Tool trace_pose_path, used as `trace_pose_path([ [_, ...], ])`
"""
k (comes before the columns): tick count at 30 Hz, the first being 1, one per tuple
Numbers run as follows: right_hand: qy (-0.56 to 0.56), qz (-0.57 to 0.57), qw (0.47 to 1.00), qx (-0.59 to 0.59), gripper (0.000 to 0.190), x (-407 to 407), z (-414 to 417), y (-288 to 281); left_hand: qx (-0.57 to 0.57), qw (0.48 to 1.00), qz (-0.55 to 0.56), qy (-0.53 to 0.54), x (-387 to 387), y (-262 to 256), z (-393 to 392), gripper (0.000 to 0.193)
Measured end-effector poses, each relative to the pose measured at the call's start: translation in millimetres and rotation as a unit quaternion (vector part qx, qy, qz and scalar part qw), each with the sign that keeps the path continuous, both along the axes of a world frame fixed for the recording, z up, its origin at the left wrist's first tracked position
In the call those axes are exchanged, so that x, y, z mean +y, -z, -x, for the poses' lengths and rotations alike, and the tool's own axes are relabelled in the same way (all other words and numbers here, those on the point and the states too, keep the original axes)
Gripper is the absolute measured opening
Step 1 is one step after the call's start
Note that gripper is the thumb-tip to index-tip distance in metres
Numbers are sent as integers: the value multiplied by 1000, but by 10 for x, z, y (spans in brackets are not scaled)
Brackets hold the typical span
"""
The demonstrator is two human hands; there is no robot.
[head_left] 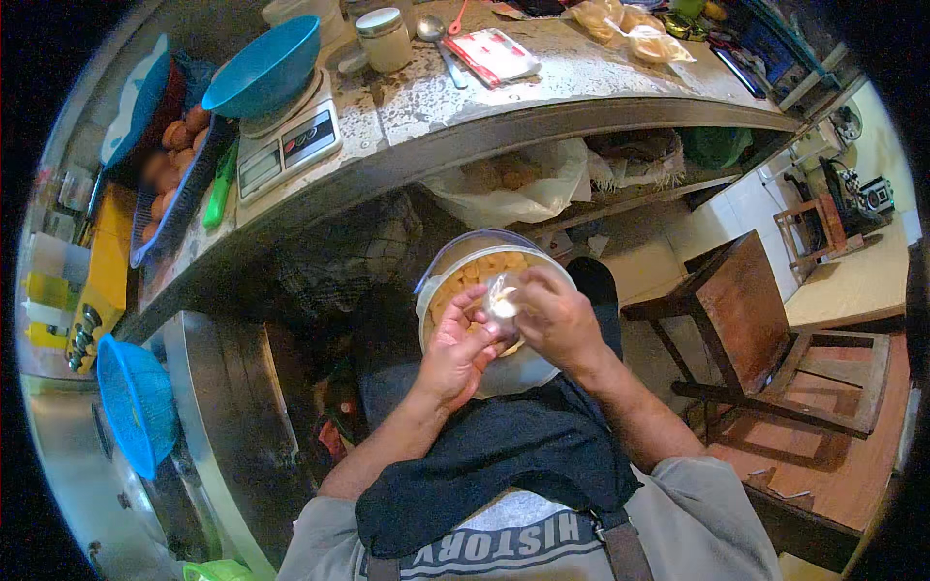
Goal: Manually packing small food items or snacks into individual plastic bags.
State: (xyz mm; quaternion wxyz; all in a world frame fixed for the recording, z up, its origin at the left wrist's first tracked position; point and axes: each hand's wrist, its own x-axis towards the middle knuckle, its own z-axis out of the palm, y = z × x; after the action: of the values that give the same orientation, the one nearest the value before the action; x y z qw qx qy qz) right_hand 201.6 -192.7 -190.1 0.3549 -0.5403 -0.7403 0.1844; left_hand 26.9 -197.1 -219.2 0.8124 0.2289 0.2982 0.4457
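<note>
My left hand (459, 348) holds a small clear plastic bag (498, 290) between thumb and fingers. Something pale shows in the bag, too blurred to name. Blurred by motion, my right hand (556, 312) has its fingers curled against the bag's right side. Below both hands is a white plastic bucket (423, 309) with a raised handle. Many orange-yellow pieces (476, 270) fill it, partly hidden by my hands. A dark cloth (494, 457) lies over my lap in front of the bucket.
Ahead runs a worktop (465, 105) with a kitchen scale (290, 149), blue bowl (265, 69), jar (383, 40), spoon (443, 51) and green-handled tool (220, 189). A blue basket (171, 210) holds eggs. Wooden chair (741, 319) stands right; blue colander (138, 407), left.
</note>
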Motion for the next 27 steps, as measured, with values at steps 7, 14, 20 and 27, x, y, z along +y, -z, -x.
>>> trace_pose_path([
  [7,-32,38,999,22,37,47,58,-16,51,995,45,-67,-48,39,-145,51],
  [14,-69,293,904,303,35,87,-80,-220,61,996,6,-72,21,282,-69,28],
  [20,-84,326,894,296,35,155,39,19,33,993,87,-72,-19,90,-78,19],
  [27,-149,315,890,294,36,201,-35,56,62,989,66,-113,0,218,-87,27],
])
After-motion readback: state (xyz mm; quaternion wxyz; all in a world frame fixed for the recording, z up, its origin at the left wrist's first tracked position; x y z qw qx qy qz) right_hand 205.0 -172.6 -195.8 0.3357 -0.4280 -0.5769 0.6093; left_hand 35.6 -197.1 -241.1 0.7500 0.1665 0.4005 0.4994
